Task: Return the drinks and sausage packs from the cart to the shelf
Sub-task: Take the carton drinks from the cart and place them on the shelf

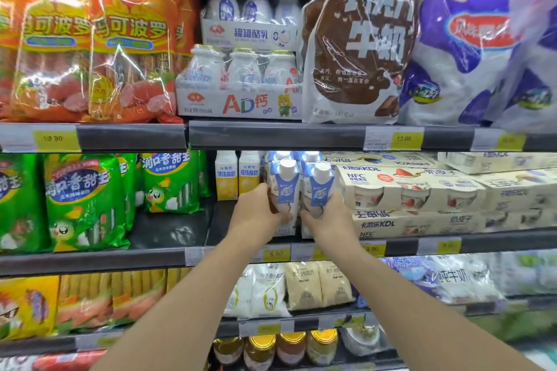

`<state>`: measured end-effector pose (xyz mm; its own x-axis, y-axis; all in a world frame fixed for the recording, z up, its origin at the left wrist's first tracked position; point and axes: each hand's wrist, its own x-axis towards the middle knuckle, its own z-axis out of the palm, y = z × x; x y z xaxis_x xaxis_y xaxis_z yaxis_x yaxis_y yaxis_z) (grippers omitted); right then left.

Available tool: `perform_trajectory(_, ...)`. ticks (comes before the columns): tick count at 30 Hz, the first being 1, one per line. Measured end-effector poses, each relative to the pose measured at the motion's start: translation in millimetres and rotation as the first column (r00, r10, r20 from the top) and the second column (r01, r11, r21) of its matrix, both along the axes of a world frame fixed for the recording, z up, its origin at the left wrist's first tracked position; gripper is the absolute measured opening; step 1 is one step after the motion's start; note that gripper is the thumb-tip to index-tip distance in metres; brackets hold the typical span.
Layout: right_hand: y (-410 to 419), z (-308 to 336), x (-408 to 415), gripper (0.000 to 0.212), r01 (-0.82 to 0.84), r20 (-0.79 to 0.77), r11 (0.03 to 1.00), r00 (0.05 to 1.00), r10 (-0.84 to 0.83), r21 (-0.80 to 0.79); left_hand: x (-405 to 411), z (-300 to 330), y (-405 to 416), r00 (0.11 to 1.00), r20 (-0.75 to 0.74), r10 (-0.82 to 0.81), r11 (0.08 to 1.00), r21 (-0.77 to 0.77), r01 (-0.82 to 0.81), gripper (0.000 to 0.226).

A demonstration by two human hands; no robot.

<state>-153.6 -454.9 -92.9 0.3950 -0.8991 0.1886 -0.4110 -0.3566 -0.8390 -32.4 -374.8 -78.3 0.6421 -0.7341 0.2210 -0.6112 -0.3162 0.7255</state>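
Two blue-and-white drink cartons with white caps stand side by side at the front of the middle shelf. My left hand grips the left carton around its lower body. My right hand grips the right carton the same way. More cartons of the same kind stand right behind them. Green sausage packs fill the left of this shelf, and orange sausage packs stand on the shelf above. The cart is out of view.
Yellow-and-white drink cartons stand just left of my hands. Cream yogurt multipacks are stacked close on the right. A bare dark stretch of shelf lies between the green packs and the cartons. Milk bags and jars fill the lower shelves.
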Motion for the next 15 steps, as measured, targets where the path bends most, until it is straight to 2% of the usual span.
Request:
perform_trajectory(8, 1.6, 4.9, -1.9, 0.04, 0.017, -0.052, 0.999, 0.999, -0.016, 0.034, 1.0, -3.5, -2.2, 1.0, 0.006, 0.002, 1.0, -0.007, -0.002, 0.04)
perform_trajectory(12, 8.9, 4.6, -8.8, 0.048, -0.015, -0.054, 0.999, 0.998, 0.017, 0.044, 3.0, -2.7, 6.6, 1.0, -0.003, 0.014, 0.998, 0.055, -0.014, 0.048)
perform_trajectory(15, 23.8, 5.3, -29.4, 0.041, -0.069, -0.02, 0.997, 0.997, 0.069, 0.023, 3.6, -0.7, 26.3, 0.998, 0.055, 0.019, 0.991, 0.128, -0.026, 0.056)
